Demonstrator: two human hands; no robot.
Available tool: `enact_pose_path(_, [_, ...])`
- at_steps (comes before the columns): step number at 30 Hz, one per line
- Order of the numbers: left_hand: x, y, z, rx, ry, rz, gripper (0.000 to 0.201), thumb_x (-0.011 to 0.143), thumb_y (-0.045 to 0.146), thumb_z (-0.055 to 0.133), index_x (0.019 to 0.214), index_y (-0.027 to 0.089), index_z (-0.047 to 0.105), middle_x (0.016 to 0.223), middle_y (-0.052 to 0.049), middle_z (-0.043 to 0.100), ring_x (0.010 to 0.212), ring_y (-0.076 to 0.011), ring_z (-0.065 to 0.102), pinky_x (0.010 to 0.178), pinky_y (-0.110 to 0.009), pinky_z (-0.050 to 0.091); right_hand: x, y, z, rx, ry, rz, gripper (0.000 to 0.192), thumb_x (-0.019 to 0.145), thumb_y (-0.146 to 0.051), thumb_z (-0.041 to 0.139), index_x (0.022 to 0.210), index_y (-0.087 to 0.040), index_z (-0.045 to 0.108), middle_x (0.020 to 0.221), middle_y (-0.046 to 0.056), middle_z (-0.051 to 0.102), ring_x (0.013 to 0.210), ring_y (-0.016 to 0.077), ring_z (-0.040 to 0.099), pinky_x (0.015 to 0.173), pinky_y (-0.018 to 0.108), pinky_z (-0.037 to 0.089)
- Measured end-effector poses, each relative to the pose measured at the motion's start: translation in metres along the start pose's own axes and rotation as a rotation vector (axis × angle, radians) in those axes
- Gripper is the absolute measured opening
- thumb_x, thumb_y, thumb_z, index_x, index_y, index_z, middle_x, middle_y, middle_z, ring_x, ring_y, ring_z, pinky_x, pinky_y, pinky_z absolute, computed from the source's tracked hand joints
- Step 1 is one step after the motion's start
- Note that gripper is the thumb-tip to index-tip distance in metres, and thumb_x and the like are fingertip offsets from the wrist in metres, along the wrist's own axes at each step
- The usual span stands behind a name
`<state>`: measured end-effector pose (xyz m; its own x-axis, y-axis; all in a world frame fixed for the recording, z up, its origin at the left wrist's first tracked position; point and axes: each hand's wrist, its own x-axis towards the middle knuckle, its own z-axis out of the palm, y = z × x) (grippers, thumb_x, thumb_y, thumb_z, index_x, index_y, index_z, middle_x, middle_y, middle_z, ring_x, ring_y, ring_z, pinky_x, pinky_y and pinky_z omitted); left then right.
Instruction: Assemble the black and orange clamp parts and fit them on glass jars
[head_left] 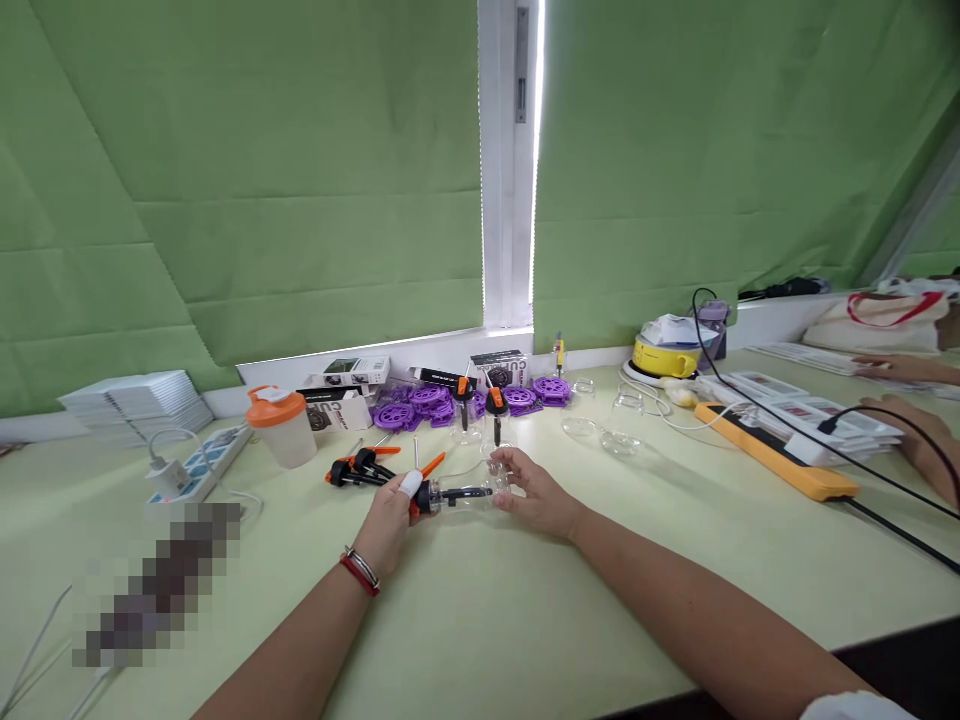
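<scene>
Over the tabletop (480, 620), midway between its side edges, the left hand (390, 525) has its fingers closed on the pump head (429, 496) while the right hand (536, 495) grips the clear bottle (472, 492), lying sideways. Behind lie spare pumps (360, 468) and purple discs (427, 405).

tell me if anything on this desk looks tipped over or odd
Two clear bottles lie on their sides right of the hands, while capped ones stand upright. The left hand has a white wrap on one finger. Both hands hold a clear bottle sideways; nothing spilled.
</scene>
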<state>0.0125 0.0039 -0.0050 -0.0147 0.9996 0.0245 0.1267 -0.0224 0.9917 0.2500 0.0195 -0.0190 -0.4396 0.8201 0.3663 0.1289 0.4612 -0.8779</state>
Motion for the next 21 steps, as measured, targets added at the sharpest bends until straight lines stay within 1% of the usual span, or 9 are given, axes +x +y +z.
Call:
enact_pose_path(3, [-0.006,0.004,0.005,-0.008,-0.063,-0.102,0.041,0.08,0.057,0.042,0.07,0.018,0.049,0.06,0.0,0.057,0.049,-0.012,0.055,0.047,-0.024,0.046,-0.001,-0.003,0.001,-0.036,-0.01,-0.009,0.054,0.075,-0.04,0.064,0.121,-0.023,0.041,0.118,0.007,0.046,0.11,0.0186,0.046,0.097,0.037,0.038])
enact_pose_path(6, [-0.01,0.007,0.01,0.091,0.013,-0.18,0.042,0.08,0.059,0.036,0.067,0.02,0.045,0.048,0.003,0.05,0.033,-0.0093,0.039,0.032,-0.021,0.027,-0.002,-0.006,0.003,-0.085,-0.005,-0.033,0.054,0.075,-0.041,0.063,0.121,-0.023,0.041,0.118,0.007,0.046,0.106,0.0188,0.047,0.095,0.037,0.039])
enact_pose_path(8, [-0.012,0.008,0.012,0.109,0.062,-0.185,0.043,0.08,0.06,0.036,0.065,0.021,0.042,0.046,0.004,0.046,0.032,-0.0085,0.035,0.031,-0.02,0.022,-0.004,-0.008,0.004,-0.127,0.018,-0.042,0.052,0.076,-0.042,0.062,0.12,-0.023,0.042,0.114,0.007,0.048,0.1,0.0177,0.048,0.091,0.035,0.041])
enact_pose_path(11, [-0.014,0.009,0.015,0.103,0.094,-0.17,0.041,0.078,0.06,0.039,0.065,0.021,0.041,0.048,0.005,0.042,0.037,-0.0095,0.039,0.032,-0.019,0.022,-0.005,-0.01,0.007,-0.14,0.048,-0.004,0.048,0.079,-0.046,0.057,0.12,-0.025,0.041,0.108,0.005,0.051,0.081,0.0132,0.05,0.078,0.031,0.045])
enact_pose_path(13, [-0.015,0.009,0.016,0.097,0.097,-0.153,0.04,0.077,0.058,0.041,0.065,0.02,0.041,0.05,0.005,0.041,0.04,-0.0098,0.041,0.034,-0.019,0.024,-0.004,-0.01,0.009,-0.074,0.041,0.079,0.046,0.082,-0.05,0.051,0.119,-0.026,0.041,0.1,0.003,0.053,0.065,0.0096,0.048,0.064,0.026,0.046])
enact_pose_path(16, [-0.014,0.006,0.017,0.087,0.083,-0.136,0.038,0.078,0.056,0.041,0.065,0.02,0.041,0.052,0.006,0.04,0.041,-0.0094,0.041,0.036,-0.019,0.027,0.0,-0.01,0.01,0.066,0.014,0.26,0.044,0.083,-0.06,0.04,0.11,-0.025,0.046,0.09,0.001,0.055,0.048,0.0062,0.044,0.042,0.021,0.037])
enact_pose_path(18, [-0.012,0.003,0.016,0.077,0.078,-0.156,0.037,0.078,0.056,0.042,0.067,0.02,0.041,0.053,0.006,0.04,0.042,-0.0099,0.041,0.035,-0.019,0.026,0.003,-0.01,0.009,0.16,0.017,0.343,0.049,0.082,-0.064,0.035,0.105,-0.023,0.051,0.09,0.002,0.056,0.046,0.0067,0.046,0.039,0.02,0.036])
enact_pose_path(19, [-0.011,0.002,0.016,0.071,0.079,-0.169,0.036,0.077,0.056,0.042,0.068,0.02,0.042,0.053,0.005,0.041,0.042,-0.0104,0.042,0.034,-0.019,0.025,0.003,-0.01,0.007,0.212,0.013,0.359,0.052,0.082,-0.065,0.035,0.106,-0.023,0.053,0.09,0.003,0.056,0.05,0.0083,0.049,0.04,0.022,0.038])
enact_pose_path(21, [-0.008,0.001,0.014,0.063,0.087,-0.193,0.036,0.077,0.056,0.043,0.07,0.021,0.041,0.053,0.005,0.042,0.042,-0.0112,0.042,0.033,-0.019,0.023,0.002,-0.011,0.001,0.296,-0.02,0.351,0.052,0.08,-0.063,0.044,0.111,-0.023,0.054,0.092,0.004,0.056,0.059,0.0107,0.054,0.048,0.024,0.045])
